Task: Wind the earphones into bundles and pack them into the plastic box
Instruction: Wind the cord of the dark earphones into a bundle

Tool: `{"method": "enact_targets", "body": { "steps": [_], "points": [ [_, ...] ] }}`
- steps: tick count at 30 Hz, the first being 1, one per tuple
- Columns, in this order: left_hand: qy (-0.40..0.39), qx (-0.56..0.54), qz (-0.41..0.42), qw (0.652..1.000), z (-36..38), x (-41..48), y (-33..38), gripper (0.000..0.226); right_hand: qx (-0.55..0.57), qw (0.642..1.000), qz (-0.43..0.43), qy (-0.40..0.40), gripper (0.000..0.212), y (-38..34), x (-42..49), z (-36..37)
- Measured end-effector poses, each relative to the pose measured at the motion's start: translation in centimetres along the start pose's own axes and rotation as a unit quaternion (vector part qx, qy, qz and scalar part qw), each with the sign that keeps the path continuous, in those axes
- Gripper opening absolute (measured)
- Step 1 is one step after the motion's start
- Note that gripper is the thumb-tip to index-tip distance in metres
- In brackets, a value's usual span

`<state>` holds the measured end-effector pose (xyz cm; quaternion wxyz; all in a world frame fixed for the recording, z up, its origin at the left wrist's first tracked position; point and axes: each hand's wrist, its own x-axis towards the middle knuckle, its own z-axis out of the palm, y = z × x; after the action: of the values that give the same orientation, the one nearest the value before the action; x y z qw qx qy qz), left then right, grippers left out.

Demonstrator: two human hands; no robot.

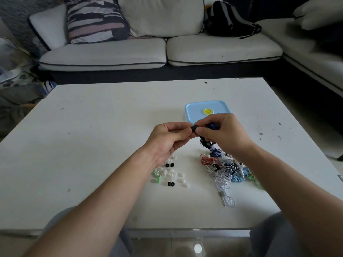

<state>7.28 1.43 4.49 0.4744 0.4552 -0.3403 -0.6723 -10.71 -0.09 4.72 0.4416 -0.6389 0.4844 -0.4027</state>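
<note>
The white tabletop (pixel 92 145) carries everything. Over its middle both hands are raised and meet at the fingertips. The left hand (pixel 167 140) has its fingers (pixel 182 135) curled and pinched together, and the right hand (pixel 224 132) has its fingers (pixel 202 130) clamped on a small piece.

Just beyond the right fingers sits the blue plastic box (pixel 196 110), lid on. Below the right fingers, nearer the person, lies the pile of earphones (pixel 226 167) — a loose tangle of white, blue, red and striped cords. Below the left fingers, under that wrist, loose ear tips (pixel 170 173) are scattered.

Smallest of all, a blue earbud (pixel 212 126) is held in the right fingers, its cord hanging down into the pile. A black tip (pixel 194 129) is pinched by the left fingers, right against the right fingertips.

This looks like an early step — readying one earphone, probably seating its tip, before any winding. Next, the cord must be drawn free of the tangle without dragging others, then looped. The box must be opened before packing.
</note>
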Motion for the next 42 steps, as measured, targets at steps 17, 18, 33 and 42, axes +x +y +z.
{"method": "enact_targets", "body": {
  "steps": [17, 18, 33, 42],
  "points": [
    [-0.005, 0.013, -0.007, 1.000, -0.09, 0.16, -0.16, 0.013, 0.051, 0.997, 0.029, -0.044, 0.011, 0.57, 0.10, -0.18],
    [-0.005, 0.008, -0.009, 1.000, -0.07, 0.18, -0.15, 0.013, 0.038, 0.998, 0.024, -0.035, 0.011, 0.52, 0.16, -0.19],
    [0.001, 0.022, 0.007, 1.000, 0.10, 0.17, -0.11, 0.015, -0.030, 1.000, -0.010, 0.003, 0.008, 0.24, 0.14, -0.08],
    [-0.014, -0.005, 0.000, 1.000, 0.27, -0.02, 0.01, 0.014, 0.099, 0.992, 0.042, -0.059, 0.005, 0.62, 0.30, -0.51]
  ]
}}
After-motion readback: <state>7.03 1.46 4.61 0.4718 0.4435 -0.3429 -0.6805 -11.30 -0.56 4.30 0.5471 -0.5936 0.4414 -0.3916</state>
